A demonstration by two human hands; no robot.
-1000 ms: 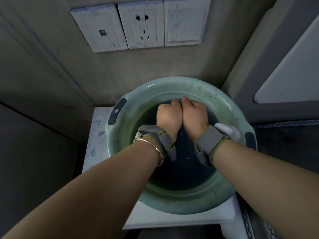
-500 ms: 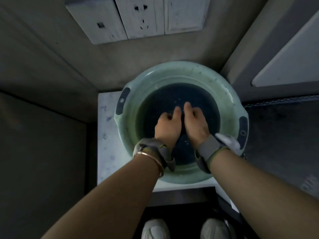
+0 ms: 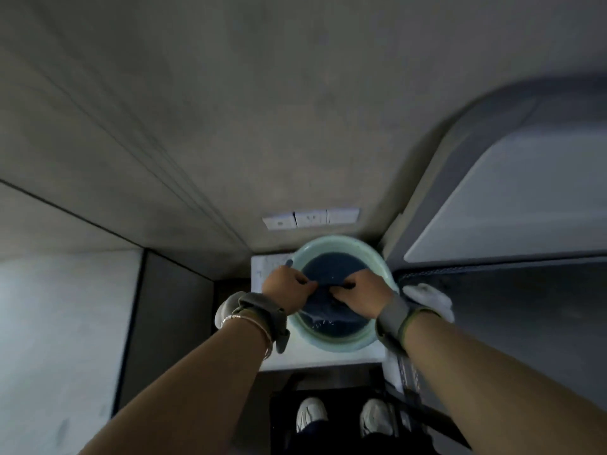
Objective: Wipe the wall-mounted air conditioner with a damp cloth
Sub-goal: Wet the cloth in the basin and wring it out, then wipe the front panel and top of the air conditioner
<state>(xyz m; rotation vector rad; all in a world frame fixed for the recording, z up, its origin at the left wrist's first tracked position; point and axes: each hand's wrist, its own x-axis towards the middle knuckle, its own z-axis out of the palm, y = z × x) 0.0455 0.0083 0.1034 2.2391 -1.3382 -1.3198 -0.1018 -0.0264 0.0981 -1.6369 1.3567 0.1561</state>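
While the dark blue cloth (image 3: 323,305) hangs pinched between my two hands, it sits just above the water, its lower edge trailing down toward the surface, so drips fall back where they belong. My left hand (image 3: 289,289) has its fingers curled tight on the cloth's left corner; my right hand (image 3: 359,292) pinches the other corner, fingertips pressed together on the fabric. Below the fingers is the pale green basin (image 3: 377,261), which rests on a small white stand (image 3: 262,267). I judge this is the lift-and-wring stage: the cloth is wet, not yet ready for wiping. Beyond my fingertips, a strip of sockets (image 3: 310,219) sits on the wall. Just right of my right wrist lies something white (image 3: 430,298), cannot tell what. The air conditioner itself is not in view.
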